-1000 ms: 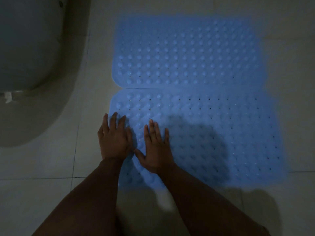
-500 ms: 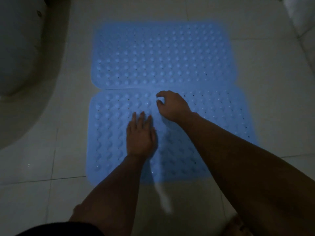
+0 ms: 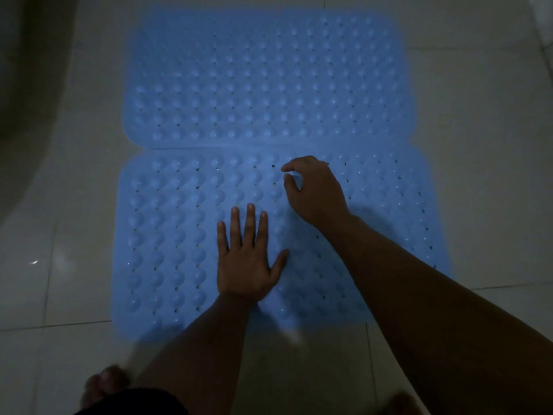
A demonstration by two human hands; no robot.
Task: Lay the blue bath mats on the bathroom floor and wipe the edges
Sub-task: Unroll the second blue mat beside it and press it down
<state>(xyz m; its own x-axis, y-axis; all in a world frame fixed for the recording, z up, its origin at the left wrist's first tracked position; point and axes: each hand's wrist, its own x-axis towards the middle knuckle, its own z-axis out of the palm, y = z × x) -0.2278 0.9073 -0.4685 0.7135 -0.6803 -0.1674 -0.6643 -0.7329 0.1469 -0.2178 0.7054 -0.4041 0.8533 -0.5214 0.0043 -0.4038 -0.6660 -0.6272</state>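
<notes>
Floor tiles (image 3: 478, 145) surrounded both bumpy blue mats (image 3: 269, 79); left hand (image 3: 245, 265) pressed flat, right hand (image 3: 317, 190) grip curled, apparently holding nothing.

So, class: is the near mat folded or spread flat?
Spread flat: the near mat lies open on the floor, all its edges showing, left hand flat on it.

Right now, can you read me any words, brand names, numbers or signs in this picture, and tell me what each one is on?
None: no text can be read anywhere.
Far mat: bumps only, no print.
Near mat: bumps and holes only.
Floor tiles: plain.
</notes>
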